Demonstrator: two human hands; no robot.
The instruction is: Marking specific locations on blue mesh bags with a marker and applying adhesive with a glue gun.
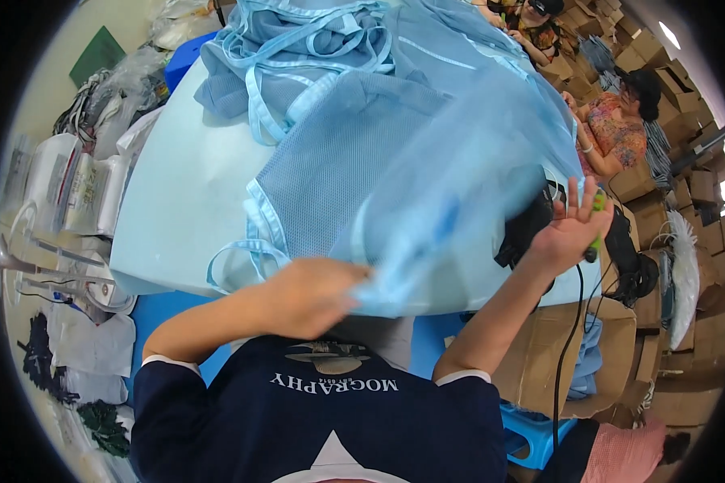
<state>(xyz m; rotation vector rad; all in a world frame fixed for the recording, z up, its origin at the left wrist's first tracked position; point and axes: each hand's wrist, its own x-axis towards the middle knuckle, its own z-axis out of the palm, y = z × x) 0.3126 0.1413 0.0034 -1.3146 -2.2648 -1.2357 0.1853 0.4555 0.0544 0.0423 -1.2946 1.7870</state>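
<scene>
My left hand [318,298], smeared by motion, is closed on the edge of a light-blue mesh piece [459,173], which swings up blurred over the table. My right hand [570,229] is raised at the table's right edge, palm showing and fingers stretched. A small green-and-black hand tool [596,225], perhaps thread snips, rests along its fingers and seems held there. Flat beneath the moving cloth lies another stretch of blue mesh [322,173], edged with shiny light-blue tape and with a looped strap [246,258] near my left hand. Whether both parts are one piece I cannot tell.
Strapped mesh pieces heap up at the far side of the pale table [169,193]. A black object [528,213] sits near my right hand, with a black cable [576,338] hanging down. Cardboard boxes [532,342] and a blue stool [532,439] stand right. Other people work beyond.
</scene>
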